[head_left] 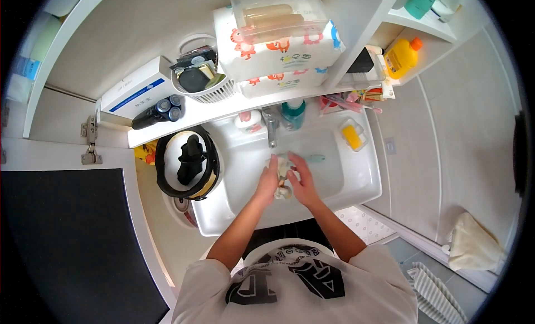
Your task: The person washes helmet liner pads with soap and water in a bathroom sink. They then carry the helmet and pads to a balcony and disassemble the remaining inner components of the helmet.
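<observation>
Over the white sink basin [239, 198], my left hand [268, 179] is closed on a small wet-looking whitish cloth [282, 191] with darker patches. My right hand [303, 182] curls in from the other side, its thumb and fingers gripping the same cloth. The cloth is bunched between both palms, so its full shape is hidden. Just beyond my fingers lies a teal-handled tool [316, 158] in the basin, its head partly covered by my right hand. The metal faucet [271, 129] stands right behind my hands.
A black-rimmed bucket [160, 162] with black cloth [191, 159] inside sits on the sink's left side. A soap dish with a yellow bar [351, 137] rests at right. Bottles stand by the faucet, below a shelf [223, 108]. An open cabinet door [72, 235] is at left.
</observation>
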